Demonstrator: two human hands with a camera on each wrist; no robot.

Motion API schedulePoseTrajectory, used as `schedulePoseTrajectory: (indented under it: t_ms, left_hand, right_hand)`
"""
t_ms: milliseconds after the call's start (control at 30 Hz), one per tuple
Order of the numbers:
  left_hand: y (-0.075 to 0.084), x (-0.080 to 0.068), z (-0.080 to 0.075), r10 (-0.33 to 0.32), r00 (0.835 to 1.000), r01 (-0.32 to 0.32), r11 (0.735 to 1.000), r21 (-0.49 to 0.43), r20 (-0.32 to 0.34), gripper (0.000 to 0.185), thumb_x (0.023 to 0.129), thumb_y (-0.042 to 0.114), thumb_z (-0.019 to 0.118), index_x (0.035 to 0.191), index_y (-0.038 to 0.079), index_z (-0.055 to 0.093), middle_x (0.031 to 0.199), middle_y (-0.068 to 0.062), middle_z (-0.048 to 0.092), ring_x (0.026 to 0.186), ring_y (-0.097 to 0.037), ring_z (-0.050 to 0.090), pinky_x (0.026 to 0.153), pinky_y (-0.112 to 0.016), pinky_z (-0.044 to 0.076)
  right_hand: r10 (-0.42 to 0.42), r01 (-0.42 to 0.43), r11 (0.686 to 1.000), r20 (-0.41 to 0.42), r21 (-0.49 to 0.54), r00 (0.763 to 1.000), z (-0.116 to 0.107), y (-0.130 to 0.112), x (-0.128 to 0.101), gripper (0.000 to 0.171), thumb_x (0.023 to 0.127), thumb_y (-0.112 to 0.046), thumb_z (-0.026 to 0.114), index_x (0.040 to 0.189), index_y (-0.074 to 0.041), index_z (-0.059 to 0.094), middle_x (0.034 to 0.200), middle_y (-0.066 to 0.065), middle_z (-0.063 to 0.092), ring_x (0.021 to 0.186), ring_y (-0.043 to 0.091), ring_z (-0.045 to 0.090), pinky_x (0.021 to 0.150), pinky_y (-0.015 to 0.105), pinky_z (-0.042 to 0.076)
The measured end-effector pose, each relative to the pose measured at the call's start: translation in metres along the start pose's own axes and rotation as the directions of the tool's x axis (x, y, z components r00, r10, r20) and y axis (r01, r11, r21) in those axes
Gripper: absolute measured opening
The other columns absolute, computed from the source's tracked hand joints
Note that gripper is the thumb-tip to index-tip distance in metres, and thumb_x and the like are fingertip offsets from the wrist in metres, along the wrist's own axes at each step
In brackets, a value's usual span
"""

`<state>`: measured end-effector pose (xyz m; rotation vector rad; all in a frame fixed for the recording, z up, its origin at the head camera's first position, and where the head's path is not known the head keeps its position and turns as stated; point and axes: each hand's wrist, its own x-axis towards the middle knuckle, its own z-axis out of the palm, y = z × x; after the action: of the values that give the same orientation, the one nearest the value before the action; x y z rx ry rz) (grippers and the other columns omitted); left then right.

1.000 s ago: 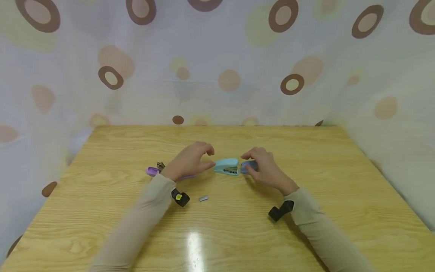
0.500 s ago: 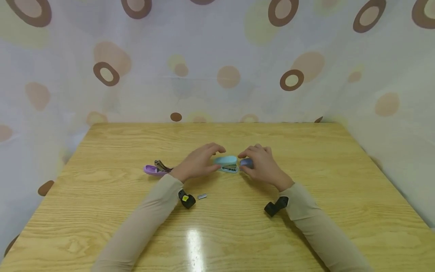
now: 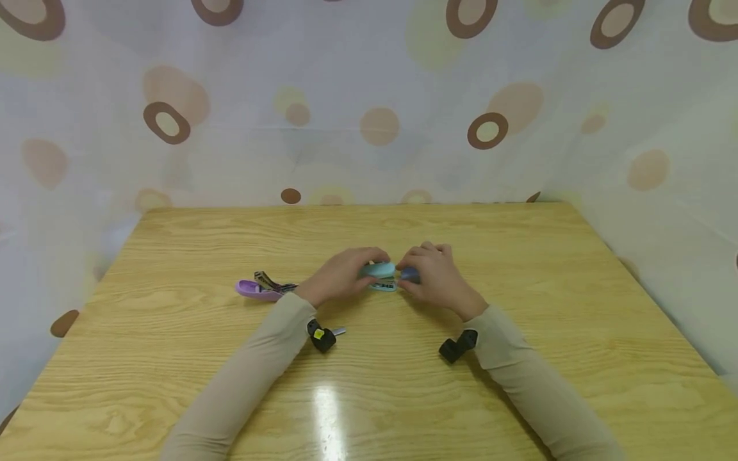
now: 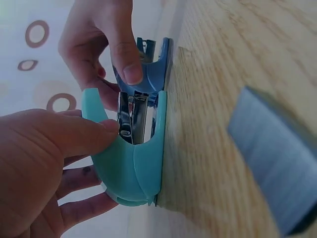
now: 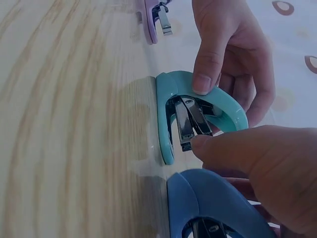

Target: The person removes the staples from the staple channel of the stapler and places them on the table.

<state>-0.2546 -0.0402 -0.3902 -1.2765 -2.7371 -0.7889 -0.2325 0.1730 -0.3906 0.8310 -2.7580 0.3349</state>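
A teal stapler (image 3: 377, 271) sits on the table in front of me, its metal magazine showing in its open mouth. My left hand (image 3: 344, 275) grips it, thumb on the near side and fingers behind it. Close by on the right, almost end to end with it, stands a blue stapler (image 5: 198, 193). The thumb and fingers of my right hand (image 3: 436, 278) are around the blue stapler's upper part, the thumb tip near the teal one's front end. Both staplers appear to rest on the table in the wrist views.
Left of my hands lies a purple stapler (image 3: 256, 290) with its metal magazine raised, partly hidden by my left arm. A short grey strip of staples (image 4: 277, 158) lies on the wooden table (image 3: 403, 397), nearer to me. A patterned cloth (image 3: 323, 96) hangs behind the table.
My left hand has moved right, from beside the teal stapler onto it, and now grips it. My right hand has stayed at the blue stapler, shifting only slightly.
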Motion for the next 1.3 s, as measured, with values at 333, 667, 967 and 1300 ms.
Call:
schedulePoseTrajectory:
  t_ms: [333,667,967,1300]
  left_hand:
    - [0.0,-0.004,-0.002,0.029,0.999,-0.029,0.999,-0.025,-0.021,0.036,0.084,0.008,0.065,0.118,0.016,0.056,0.11,-0.003,0.064,0.1,-0.016,0.059,0.086,-0.033,0.048]
    - [0.005,-0.013,-0.007,-0.002,1.0,0.0,0.999,0.042,0.028,0.046,0.087,0.007,0.061,0.128,0.02,0.05,0.11,-0.006,0.058,0.097,-0.02,0.056,0.081,-0.034,0.049]
    - [0.005,-0.02,-0.005,-0.006,1.0,0.005,0.995,0.096,0.002,0.043,0.088,0.009,0.06,0.129,0.024,0.051,0.1,-0.002,0.053,0.078,-0.013,0.047,0.065,-0.026,0.044]
    - [-0.005,-0.03,-0.009,-0.024,0.998,0.012,0.983,-0.183,-0.058,0.037,0.087,0.001,0.058,0.12,0.012,0.047,0.115,-0.005,0.052,0.103,-0.02,0.052,0.084,-0.038,0.048]
  right_hand:
    - [0.004,0.001,0.999,0.106,-0.039,0.994,0.003,-0.012,0.013,0.024,0.076,-0.033,0.074,0.089,-0.014,0.071,0.097,0.001,0.069,0.09,0.023,0.054,0.09,0.051,0.03]
    - [0.012,-0.013,1.0,0.145,0.001,0.989,0.01,-0.015,0.019,0.015,0.076,-0.028,0.074,0.067,-0.02,0.065,0.069,-0.006,0.061,0.076,0.018,0.054,0.084,0.045,0.032]
    - [0.037,-0.04,0.999,0.169,0.016,0.985,0.01,-0.02,0.023,0.009,0.076,-0.028,0.075,0.074,-0.02,0.072,0.078,-0.006,0.066,0.079,0.019,0.052,0.077,0.041,0.033]
    - [0.068,-0.073,0.997,0.184,0.021,0.981,0.009,-0.021,0.023,0.014,0.075,-0.033,0.075,0.082,-0.022,0.073,0.093,-0.004,0.068,0.085,0.021,0.051,0.083,0.043,0.035]
